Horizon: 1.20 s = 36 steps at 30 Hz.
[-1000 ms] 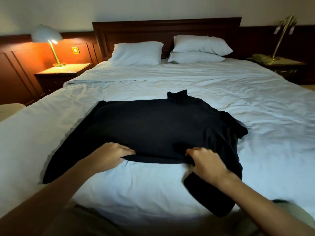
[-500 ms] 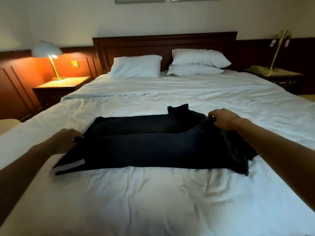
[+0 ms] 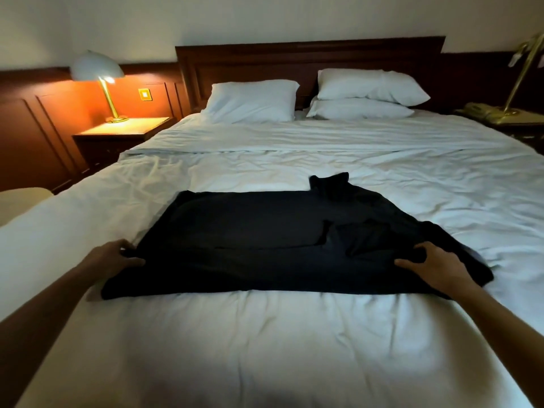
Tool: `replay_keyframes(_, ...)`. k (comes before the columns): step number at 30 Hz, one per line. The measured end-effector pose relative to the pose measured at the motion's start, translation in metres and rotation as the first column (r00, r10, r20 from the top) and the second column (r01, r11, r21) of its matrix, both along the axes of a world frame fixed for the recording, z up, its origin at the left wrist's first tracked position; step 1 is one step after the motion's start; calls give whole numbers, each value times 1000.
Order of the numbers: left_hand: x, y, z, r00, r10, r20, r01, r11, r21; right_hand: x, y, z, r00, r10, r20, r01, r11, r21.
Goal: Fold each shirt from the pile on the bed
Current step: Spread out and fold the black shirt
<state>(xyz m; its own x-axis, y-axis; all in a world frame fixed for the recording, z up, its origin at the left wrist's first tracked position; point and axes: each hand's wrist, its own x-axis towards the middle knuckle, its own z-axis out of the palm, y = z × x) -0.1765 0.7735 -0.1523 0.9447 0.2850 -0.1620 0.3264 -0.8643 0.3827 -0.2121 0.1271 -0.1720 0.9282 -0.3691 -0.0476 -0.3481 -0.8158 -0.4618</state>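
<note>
a: where's the garment?

b: middle of the bed [image 3: 294, 348], on the white sheet. the black shirt [image 3: 250, 231] lies as a broad band across centre frame, with its neck poking out toward the top of the frame.

a: change in the last second?

b: a second ago it lay spread wide, with one sleeve trailing to the lower right and both hands at the near hem. half a second ago that hem was up and being carried toward the far side. now it's laid flat again, a flap edge runs across the middle, and the trailing sleeve is gathered in at the right. i'd judge the first fold is down and the ends come in next.

a: hands?

b: the left hand [image 3: 116, 257] pinches the left end of the band, fingers curled on the cloth. the right hand [image 3: 435, 267] sits on the right end, fingers dug into a bunch of fabric and thumb splayed. both are grasping the shirt.

a: edges, room?

b: the near edge runs fairly straight. the right end is lumpy and the left end tapers to a point at lower left. there's open sheet all round, a wide stretch toward the bottom of the frame and more up to the pillows [image 3: 253, 101]. the bed's left side drops off at the left of the frame, apart from the shirt. the lamp [image 3: 98, 69] and nightstand [image 3: 123, 132] at upper left are well apart.

a: the pile?

b: not in view.
</note>
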Motion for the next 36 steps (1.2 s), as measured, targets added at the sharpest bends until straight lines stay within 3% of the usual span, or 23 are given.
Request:
replay_keyframes(4,-18,-7,-8,980,102,169,-68,978,-198,-9,-13,4,980,114,160,-148,964,219)
replay_keyframes(7,-32,-14,-12,970,121,212,-55,954,-295,-15,-21,-1,958,163,235,-235,916,325)
replay_keyframes(12,-39,-13,-17,952,154,265,-107,977,-184,-34,-21,6,947,244,209,-284,940,190)
replay_keyframes(16,-44,-5,-17,903,277,327,-214,952,-217,-45,-25,14,954,270,130,-287,949,131)
replay_keyframes(20,-43,6,-19,946,118,302,-114,993,-30,-55,-41,17,948,316,29,-314,923,222)
replay_keyframes(24,-38,13,-11,989,18,144,-40,987,156,-57,-49,30,916,390,-90,-366,907,208)
replay_keyframes(26,-33,6,-9,990,-26,142,-25,939,344,-46,-49,35,909,394,-137,-375,916,145)
replay_keyframes(28,-26,-24,-6,962,-103,254,-16,904,428,-28,-43,32,941,323,-101,-328,944,-36)
replay_keyframes(31,-19,-104,-10,857,-296,421,150,926,346,4,-20,23,949,305,85,-291,946,-146)
replay_keyframes(34,-17,-195,-30,764,-460,453,375,887,270,32,14,15,930,366,-6,-362,915,-177)
replay_keyframes(36,-20,-258,-39,797,-516,315,487,856,171,48,25,5,954,287,-83,-296,946,-132)
